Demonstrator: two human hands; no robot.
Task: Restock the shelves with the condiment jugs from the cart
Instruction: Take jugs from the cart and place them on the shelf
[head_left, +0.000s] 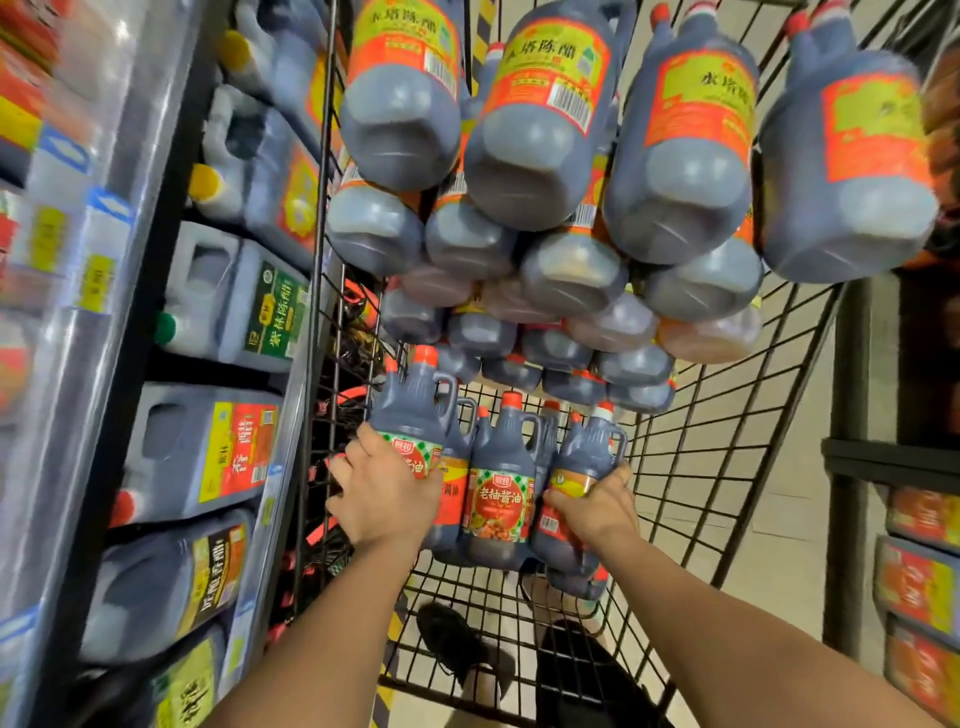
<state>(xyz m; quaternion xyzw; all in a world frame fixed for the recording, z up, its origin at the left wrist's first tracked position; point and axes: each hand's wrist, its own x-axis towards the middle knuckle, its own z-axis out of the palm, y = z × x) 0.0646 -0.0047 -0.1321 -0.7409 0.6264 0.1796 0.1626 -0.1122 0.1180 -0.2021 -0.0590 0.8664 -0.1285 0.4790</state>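
The left hand (387, 488) wraps round the checked label of a dark soy sauce jug (415, 410), whose red cap sits higher in the frame than its neighbours' caps. The right hand (597, 501) grips a second soy jug (589, 452) low on its body, from the right. Both hands are seen from the back, so the fingertips are hidden behind the jugs. Between the two held jugs stands a third jug (501, 488), with its red label facing the camera. More red-capped jugs crowd behind these three, overlapping too much to count.

All of them stand upright at the near end of a black wire cart (701, 467) in the lower centre of the frame. Above them, filling the upper centre, is a stack of larger vinegar jugs (540, 119) lying on their sides with their bottoms toward the camera. Four form the top row, with their caps cut off or hidden. The rows below are partly covered and get harder to separate.

Down the left of the frame runs shelving (130, 322) holding six big handled jugs. One has a green label (275, 312), and most of them are blurred. Through the cart's mesh floor at bottom centre a black shoe (457, 644) shows. At the right edge a second shelf (852, 452) carries blurred red packs (919, 582).
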